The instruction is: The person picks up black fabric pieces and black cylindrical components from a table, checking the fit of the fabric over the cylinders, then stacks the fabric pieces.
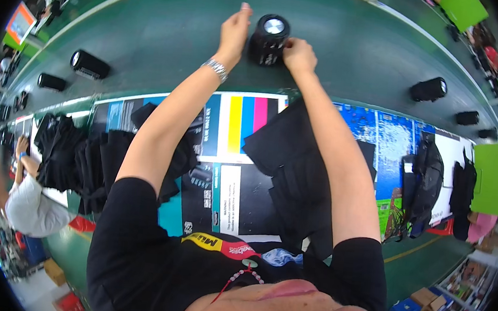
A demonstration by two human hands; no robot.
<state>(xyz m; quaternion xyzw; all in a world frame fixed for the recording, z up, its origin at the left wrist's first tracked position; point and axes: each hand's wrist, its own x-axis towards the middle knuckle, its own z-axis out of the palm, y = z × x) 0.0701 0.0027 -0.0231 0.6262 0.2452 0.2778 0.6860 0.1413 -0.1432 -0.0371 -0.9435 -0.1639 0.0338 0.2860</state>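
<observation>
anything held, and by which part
Right hand touches the black speaker on its right side; whether it grips cannot be told. Left hand holds nothing.

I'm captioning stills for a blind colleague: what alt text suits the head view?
A person's right hand touches a black cylindrical speaker standing on end on a green conveyor-like surface, the open left hand close beside it. Similar black cylinders lie on both sides, and black cloth pieces cover part of the nearer worktop.
</observation>
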